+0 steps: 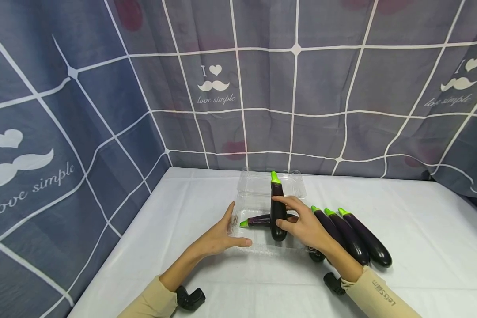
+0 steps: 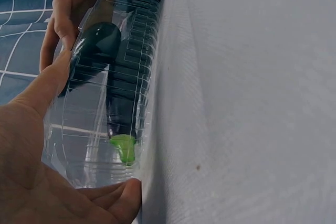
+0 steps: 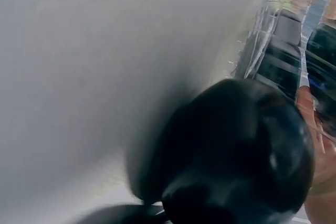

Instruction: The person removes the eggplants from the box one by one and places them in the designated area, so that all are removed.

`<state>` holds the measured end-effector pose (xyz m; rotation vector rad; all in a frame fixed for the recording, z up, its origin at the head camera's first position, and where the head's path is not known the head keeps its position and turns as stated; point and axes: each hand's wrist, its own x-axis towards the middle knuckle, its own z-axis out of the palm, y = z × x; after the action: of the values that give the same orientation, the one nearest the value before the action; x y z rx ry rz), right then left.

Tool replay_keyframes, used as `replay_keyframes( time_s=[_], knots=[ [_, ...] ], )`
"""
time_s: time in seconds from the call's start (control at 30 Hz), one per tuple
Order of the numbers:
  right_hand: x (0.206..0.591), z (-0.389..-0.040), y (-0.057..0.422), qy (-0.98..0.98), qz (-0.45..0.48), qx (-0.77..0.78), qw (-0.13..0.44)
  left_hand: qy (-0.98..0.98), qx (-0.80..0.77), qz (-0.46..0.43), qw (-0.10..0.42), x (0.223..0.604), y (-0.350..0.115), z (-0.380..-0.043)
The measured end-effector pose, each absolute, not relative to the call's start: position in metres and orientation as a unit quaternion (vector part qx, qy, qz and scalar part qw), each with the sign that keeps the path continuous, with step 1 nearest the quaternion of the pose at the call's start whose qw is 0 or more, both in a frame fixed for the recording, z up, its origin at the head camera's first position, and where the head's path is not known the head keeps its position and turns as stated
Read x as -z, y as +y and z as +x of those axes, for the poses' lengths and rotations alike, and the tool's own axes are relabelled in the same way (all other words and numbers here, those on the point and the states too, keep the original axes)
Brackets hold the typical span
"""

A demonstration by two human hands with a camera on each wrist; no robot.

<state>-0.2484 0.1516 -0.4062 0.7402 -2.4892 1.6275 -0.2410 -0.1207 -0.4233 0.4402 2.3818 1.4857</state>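
Observation:
My right hand [image 1: 306,223] pinches a dark purple eggplant [image 1: 278,207] between thumb and fingers, its green cap pointing to the back. It is held over a clear plastic clamshell box [image 1: 258,243], crossing above a second eggplant [image 1: 258,220] that lies sideways in the box with its cap to the left. At the box's left end my left hand [image 1: 218,236] is spread, thumb along the front side and fingers at the left. In the left wrist view, fingertips [image 2: 130,195] touch the box's end near the eggplant's green cap [image 2: 124,148].
Right of the box several more eggplants [image 1: 365,238] lie side by side, caps to the back, partly under my right forearm. The box's lid [image 1: 254,181] stands raised at the back. White cloth [image 1: 433,229] covers the table, and a grey checked curtain [image 1: 322,88] hangs behind.

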Motion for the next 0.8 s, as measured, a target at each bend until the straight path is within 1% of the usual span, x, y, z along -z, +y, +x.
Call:
replay_keyframes(
  time_s=[0.3, 0.5, 0.63, 0.8],
  knots=[
    [0.398, -0.245, 0.152, -0.812, 0.233, -0.534, 0.039, 0.833, -0.508, 0.161, 0.145, 0.423, -0.122, -0.242],
    [0.388, -0.242, 0.155, -0.811, 0.244, -0.53, 0.044, 0.835, -0.505, 0.161, 0.145, 0.423, -0.122, -0.243],
    [0.382, -0.238, 0.162, -0.808, 0.253, -0.53, 0.051, 0.838, -0.503, 0.159, 0.142, 0.422, -0.122, -0.244],
    [0.378, -0.232, 0.176, -0.815, 0.239, -0.526, 0.044, 0.834, -0.507, 0.16, 0.147, 0.421, -0.122, -0.242]
  ],
)
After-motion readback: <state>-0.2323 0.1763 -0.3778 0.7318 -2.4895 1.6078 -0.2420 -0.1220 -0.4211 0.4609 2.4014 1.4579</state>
